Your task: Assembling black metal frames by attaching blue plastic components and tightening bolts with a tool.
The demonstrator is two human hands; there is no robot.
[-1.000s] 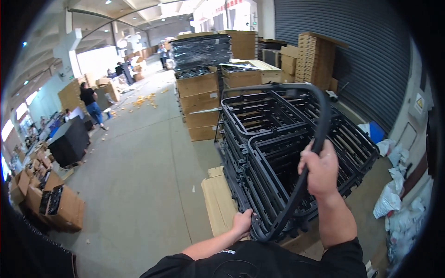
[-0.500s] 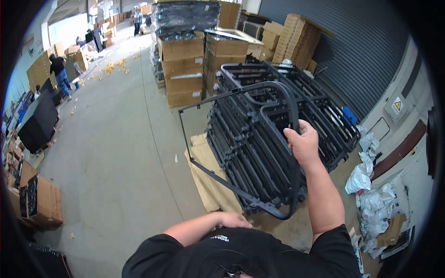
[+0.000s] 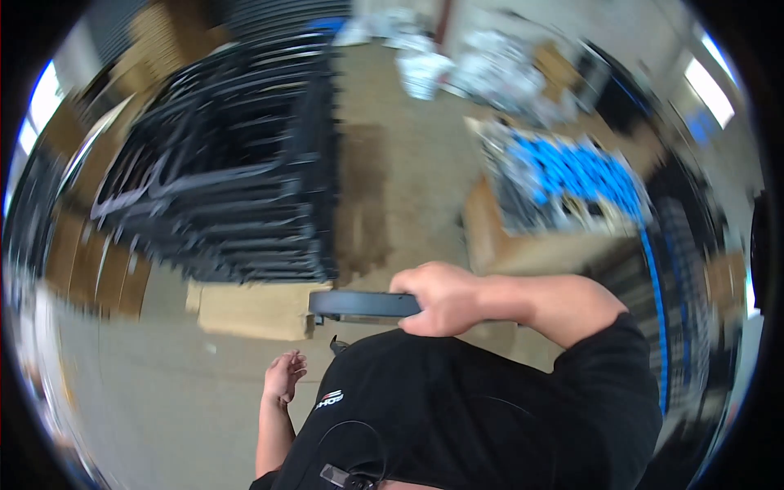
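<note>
In front of my chest, my right hand (image 3: 439,299) is closed round the end of a black frame (image 3: 359,305). The frame is seen edge-on as a short dark bar; the rest of it is hidden by my body or out of sight. My left hand (image 3: 284,376) hangs low at my left side with loosely bent, parted fingers and nothing in it. Beyond the held frame, to the left, rises a tall stack of similar black frames (image 3: 237,180). Flat cardboard (image 3: 253,310) lies under the stack's near edge.
An open carton (image 3: 539,249) at the right holds blue-wrapped pieces (image 3: 572,171). White plastic bags (image 3: 498,73) lie against the far wall. Brown boxes (image 3: 94,265) stand beyond the stack on the left. The picture is smeared by motion.
My view has turned to the right, so the stack now sits at the left. The held frame has come away from the stack toward my body. My left hand has moved off my belly to my side.
</note>
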